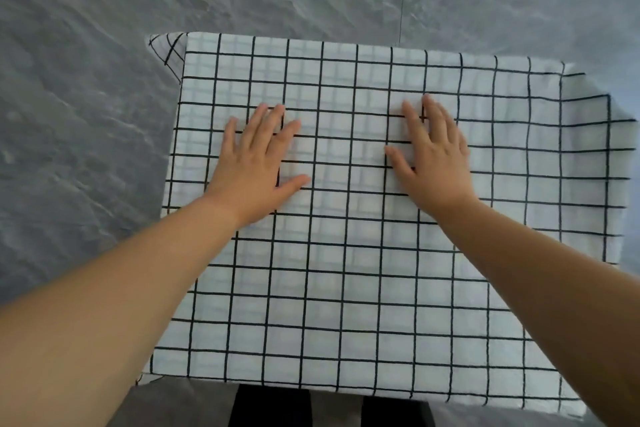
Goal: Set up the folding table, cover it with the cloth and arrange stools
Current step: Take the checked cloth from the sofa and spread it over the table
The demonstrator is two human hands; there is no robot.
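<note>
A white cloth [346, 288] with a black grid pattern lies spread over the folding table and hides its top completely. The cloth hangs over the left, right and near edges, with a folded corner at the far left. My left hand [258, 163] rests flat on the cloth left of the middle, fingers spread, holding nothing. To its right, about a hand's width away, my right hand [433, 156] also lies flat with its fingers apart. No stools are in view.
Grey stone-look floor [104, 80] surrounds the table on the far side and the left. Dark trouser legs [270, 407] of the person show below the table's near edge.
</note>
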